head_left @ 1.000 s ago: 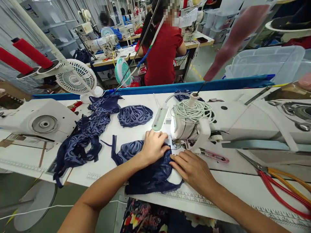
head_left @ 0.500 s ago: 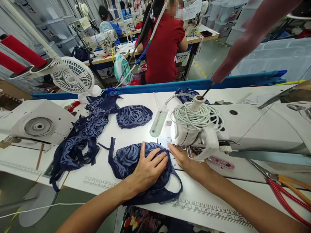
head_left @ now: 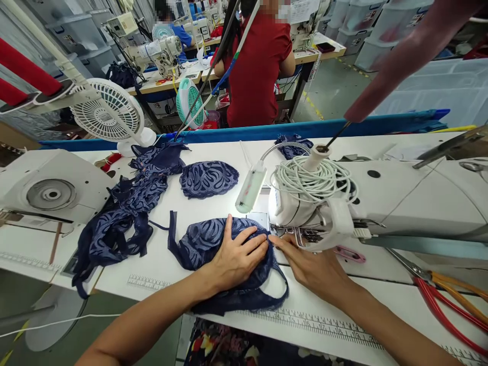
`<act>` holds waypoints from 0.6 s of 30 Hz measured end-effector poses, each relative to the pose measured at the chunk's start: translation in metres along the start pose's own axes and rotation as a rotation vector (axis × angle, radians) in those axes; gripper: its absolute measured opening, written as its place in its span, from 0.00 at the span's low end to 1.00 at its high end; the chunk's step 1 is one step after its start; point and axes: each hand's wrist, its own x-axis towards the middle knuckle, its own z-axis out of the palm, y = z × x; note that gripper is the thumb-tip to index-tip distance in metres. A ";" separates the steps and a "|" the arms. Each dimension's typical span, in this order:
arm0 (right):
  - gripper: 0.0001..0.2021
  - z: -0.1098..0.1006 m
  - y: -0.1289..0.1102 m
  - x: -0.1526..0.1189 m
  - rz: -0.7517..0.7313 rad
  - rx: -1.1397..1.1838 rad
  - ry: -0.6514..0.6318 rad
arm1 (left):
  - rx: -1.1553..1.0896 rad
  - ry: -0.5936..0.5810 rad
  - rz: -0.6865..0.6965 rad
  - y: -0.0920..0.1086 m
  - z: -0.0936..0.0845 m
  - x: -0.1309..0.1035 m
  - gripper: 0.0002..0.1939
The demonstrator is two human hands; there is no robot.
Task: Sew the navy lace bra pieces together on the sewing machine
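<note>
A navy bra (head_left: 206, 239) with pale swirl lace lies on the white table, its right edge beside the sewing machine's needle area (head_left: 301, 236). My left hand (head_left: 240, 256) rests flat on its cup, fingers spread. One strap loops out below toward the right. Against the bra's right edge, by the presser foot, is the tip of my right hand's (head_left: 316, 264) outstretched index finger. The machine head partly covers that hand's other fingers, and its thumb is hidden.
A loose lace cup (head_left: 209, 179) and a heap of navy lace pieces (head_left: 125, 218) lie leftward. A lamp tube (head_left: 251, 188) hangs near the machine. Red-handled scissors (head_left: 430, 284) lie right. A white fan (head_left: 109, 109) stands at back left; a person in red (head_left: 253, 71) sits beyond.
My right hand has shifted slightly right and down, its index fingertip now at the bra's edge. My left hand stays flat on the cup. The camera view has shifted slightly.
</note>
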 end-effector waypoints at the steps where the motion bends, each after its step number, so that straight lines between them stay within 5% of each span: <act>1: 0.21 0.003 -0.001 0.000 -0.028 -0.013 0.001 | 0.002 -0.002 0.005 0.000 0.000 0.002 0.16; 9: 0.20 0.009 0.001 -0.003 0.087 0.122 -0.055 | -0.003 -0.023 -0.005 -0.002 0.000 0.010 0.16; 18: 0.18 0.014 0.004 -0.007 0.040 -0.102 -0.031 | -0.002 0.014 -0.005 -0.007 -0.001 0.021 0.14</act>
